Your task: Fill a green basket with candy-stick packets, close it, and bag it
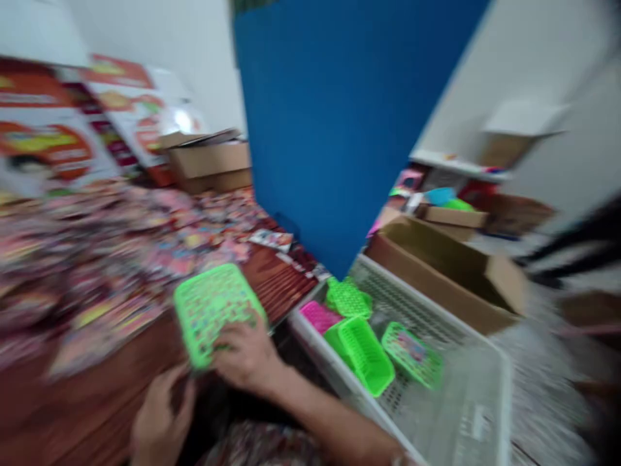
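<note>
My right hand (pixel 250 356) rests on the near right corner of a bright green perforated plastic basket (pixel 208 298), its fingers over the top face and gripping the edge. Coloured spots show through or on that face; blur hides what they are. Just left of and below the basket is my left hand (pixel 162 414), thumb and fingers apart, with nothing visible in it. To the right, a large grey plastic crate (pixel 456 395) holds a green basket (pixel 366 356), a pink basket (pixel 320 317), a crumpled-looking green piece (pixel 349 298) and a flat green lid with a printed picture (pixel 412 356).
Many small printed packets (pixel 111 252) cover the dark wooden table (pixel 72 414). A blue panel (pixel 339 129) rises ahead. An open cardboard box (pixel 436 265) stands beyond the crate; another box (pixel 213 158) sits at the back. A person's dark legs (pixel 582 243) show at far right.
</note>
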A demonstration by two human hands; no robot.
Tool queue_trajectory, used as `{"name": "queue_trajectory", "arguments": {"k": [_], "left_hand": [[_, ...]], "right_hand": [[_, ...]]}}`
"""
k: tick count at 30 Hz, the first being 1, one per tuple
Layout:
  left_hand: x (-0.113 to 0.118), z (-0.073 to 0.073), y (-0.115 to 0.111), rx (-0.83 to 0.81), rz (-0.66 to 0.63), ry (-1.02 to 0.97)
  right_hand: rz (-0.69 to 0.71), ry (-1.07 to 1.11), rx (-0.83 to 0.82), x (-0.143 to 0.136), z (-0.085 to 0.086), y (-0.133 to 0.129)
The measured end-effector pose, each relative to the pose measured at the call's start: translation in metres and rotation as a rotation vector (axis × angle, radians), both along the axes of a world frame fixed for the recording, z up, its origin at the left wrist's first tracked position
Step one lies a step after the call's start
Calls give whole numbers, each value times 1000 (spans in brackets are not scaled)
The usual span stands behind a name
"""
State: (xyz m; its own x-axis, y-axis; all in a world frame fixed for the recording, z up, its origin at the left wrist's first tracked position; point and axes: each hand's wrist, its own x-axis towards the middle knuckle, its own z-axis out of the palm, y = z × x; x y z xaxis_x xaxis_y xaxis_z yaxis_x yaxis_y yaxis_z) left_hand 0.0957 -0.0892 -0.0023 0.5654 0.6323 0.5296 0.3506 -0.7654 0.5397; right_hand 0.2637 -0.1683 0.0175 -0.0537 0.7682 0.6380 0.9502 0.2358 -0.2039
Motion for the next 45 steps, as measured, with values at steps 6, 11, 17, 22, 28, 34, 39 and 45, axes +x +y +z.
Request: {"name": "queue_trajectory", "arguments": {"k": [6,11,17,22,28,34,39,45], "left_hand": [[-33,-12,-31,-25,244,74],[-7,-10,-24,-55,269,129],[-22,-14,-22,-96,328,113],[-9,-20,-21,-192,335,91],[0,-24,1,-273,139,25],[-11,-28,5,-263,296,12],[-7,-18,-1,-266,405,25],[-26,0,-28,-217,291,1]], "right_hand": [[14,169,-72,-1,15,-12],[53,13,-69,-16,21,-4],[119,73,-30,-14,29,7],[14,-13,-158,2,35,1],[-107,-176,-321,29,21,-10],[-14,-194,-296,38,24,3],[-40,-189,-252,41,36,15],[13,-159,-206,40,24,9]]}}
